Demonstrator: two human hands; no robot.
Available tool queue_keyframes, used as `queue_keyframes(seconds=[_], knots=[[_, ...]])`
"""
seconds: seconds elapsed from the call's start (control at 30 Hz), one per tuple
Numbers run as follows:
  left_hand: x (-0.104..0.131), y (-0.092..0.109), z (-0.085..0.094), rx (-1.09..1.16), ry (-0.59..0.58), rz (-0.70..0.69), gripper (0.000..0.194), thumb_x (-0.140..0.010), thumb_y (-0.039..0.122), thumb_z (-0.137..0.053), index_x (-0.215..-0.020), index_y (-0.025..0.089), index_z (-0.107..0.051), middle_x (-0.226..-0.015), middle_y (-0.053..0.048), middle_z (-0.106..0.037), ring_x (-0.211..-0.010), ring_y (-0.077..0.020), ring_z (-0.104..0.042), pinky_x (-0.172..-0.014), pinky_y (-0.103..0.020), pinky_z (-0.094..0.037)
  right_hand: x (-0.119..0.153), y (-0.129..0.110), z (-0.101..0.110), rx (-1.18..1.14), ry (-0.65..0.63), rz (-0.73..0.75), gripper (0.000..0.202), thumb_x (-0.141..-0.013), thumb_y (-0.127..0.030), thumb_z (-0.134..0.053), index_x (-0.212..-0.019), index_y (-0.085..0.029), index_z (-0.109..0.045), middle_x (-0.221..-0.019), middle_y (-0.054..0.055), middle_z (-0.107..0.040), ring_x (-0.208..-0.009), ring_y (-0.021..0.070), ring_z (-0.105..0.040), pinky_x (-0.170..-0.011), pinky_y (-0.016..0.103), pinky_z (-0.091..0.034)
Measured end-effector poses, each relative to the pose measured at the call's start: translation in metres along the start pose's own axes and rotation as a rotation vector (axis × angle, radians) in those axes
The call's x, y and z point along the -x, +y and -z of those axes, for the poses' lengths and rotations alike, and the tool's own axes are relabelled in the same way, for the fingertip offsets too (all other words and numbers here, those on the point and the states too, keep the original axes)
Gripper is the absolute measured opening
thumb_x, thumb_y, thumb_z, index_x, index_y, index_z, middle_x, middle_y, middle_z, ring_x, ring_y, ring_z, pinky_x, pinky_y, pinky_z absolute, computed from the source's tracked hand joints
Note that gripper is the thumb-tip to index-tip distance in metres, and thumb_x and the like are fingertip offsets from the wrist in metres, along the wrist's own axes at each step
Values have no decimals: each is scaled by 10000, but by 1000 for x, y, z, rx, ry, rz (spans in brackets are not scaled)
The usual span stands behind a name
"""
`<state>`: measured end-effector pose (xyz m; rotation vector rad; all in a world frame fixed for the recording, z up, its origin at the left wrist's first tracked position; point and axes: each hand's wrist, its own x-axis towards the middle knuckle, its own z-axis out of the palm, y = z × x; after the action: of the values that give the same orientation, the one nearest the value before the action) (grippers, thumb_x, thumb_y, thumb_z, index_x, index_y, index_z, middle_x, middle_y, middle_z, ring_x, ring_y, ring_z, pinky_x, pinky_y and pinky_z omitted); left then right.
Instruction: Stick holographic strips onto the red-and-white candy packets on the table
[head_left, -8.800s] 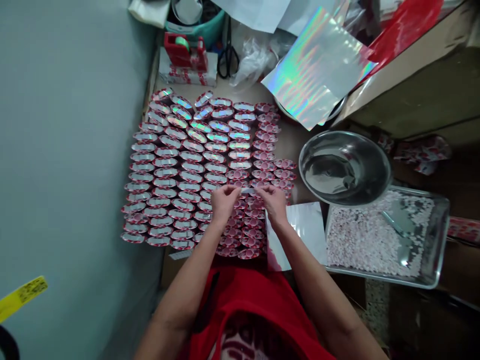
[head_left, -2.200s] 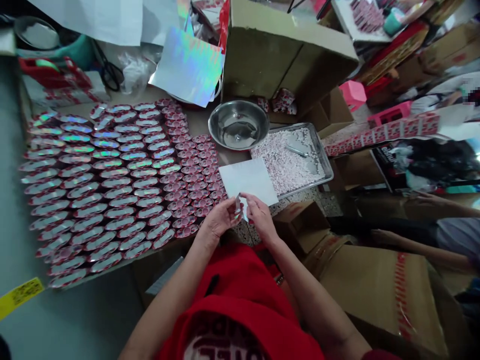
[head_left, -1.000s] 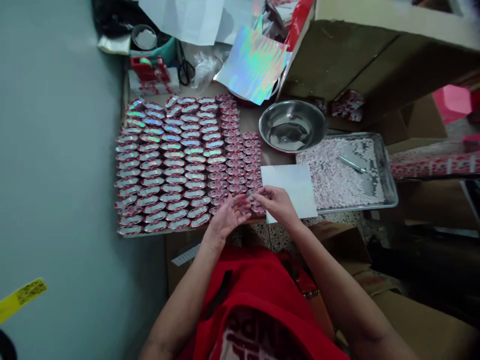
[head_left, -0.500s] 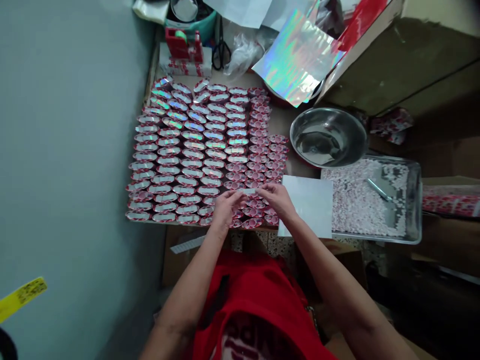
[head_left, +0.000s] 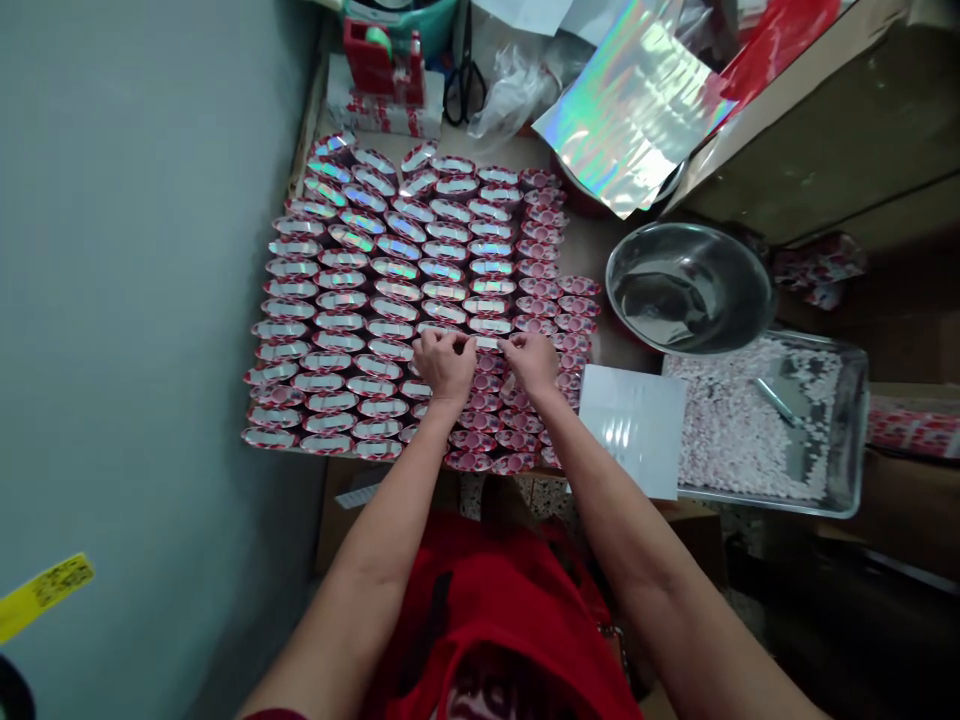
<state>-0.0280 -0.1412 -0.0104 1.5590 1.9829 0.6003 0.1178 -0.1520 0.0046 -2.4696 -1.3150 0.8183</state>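
Note:
Between my two hands a small white strip (head_left: 487,343) is stretched, lying over one of the red-and-white oval packets in the rows. My left hand (head_left: 444,365) pinches its left end, and my right hand (head_left: 531,358) pinches the right end. Packets to the left, such as this strip-topped packet (head_left: 373,387), carry a pale or shiny strip across the top. Packets on the right, like this uncovered packet (head_left: 513,463), show a round pinkish piece in their tops. My hands hide some packets beneath them.
White sheets (head_left: 634,425) lie right of the packets. Beyond are a steel bowl (head_left: 690,290) and a metal tray (head_left: 847,480) of small white pieces with a metal tool. At the back are a red tape dispenser (head_left: 382,75), black scissors (head_left: 465,90) and holographic sheets (head_left: 630,110). A wall (head_left: 142,300) bounds the left.
Both hands have moved forward, away from my body, with the strip held between them, and it now lies over a packet farther back. The view has shifted slightly.

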Motion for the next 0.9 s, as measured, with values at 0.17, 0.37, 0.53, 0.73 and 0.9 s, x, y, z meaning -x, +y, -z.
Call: queue_keyframes(seconds=[0.17, 0.37, 0.53, 0.73, 0.9], knots=[[3, -5, -6, -63, 2, -24, 147, -882, 388, -764, -898, 249, -807, -1149, -137, -606, -1177, -357, -503, -978, -456, -380, -1, 5, -8, -3, 11, 1, 295, -907, -445, -669, -904, -212, -851, -831, 67, -799, -749, 204, -666, -643, 288, -342], [3, -6, -9, -143, 26, -21, 133, -892, 391, -745, -915, 274, -805, -1143, -112, -609, -1176, -340, -515, -983, -459, -403, -3, 7, -11, -39, 3, -1, 294, -895, -435, -656, -882, -211, -846, -811, 45, -793, -714, 190, -659, -628, 281, -334], [3, -4, -10, -169, 39, -12, 121, -882, 388, -746, -876, 282, -804, -1133, -101, -616, -1159, -328, -533, -964, -461, -423, -4, 6, -11, -37, -2, -8, 280, -881, -412, -650, -833, -211, -839, -756, 37, -777, -714, 197, -672, -634, 285, -348], [1, -1, -11, -204, 14, 28, 118, -892, 371, -719, -872, 263, -762, -1165, -112, -606, -1180, -342, -532, -975, -482, -434, -2, -2, -8, 44, -12, -28, 256, -886, -429, -663, -847, -235, -826, -819, 56, -791, -801, 239, -712, -659, 304, -380], [-12, 7, -6, -218, 35, 152, 492, -754, 439, -878, -1110, 204, -634, -1278, -161, -579, -1226, -364, -541, -1010, -488, -457, -8, -6, -1, 173, 60, -161, 456, -780, -510, -804, -1092, -185, -731, -983, 129, -781, -903, 306, -708, -739, 338, -447]])
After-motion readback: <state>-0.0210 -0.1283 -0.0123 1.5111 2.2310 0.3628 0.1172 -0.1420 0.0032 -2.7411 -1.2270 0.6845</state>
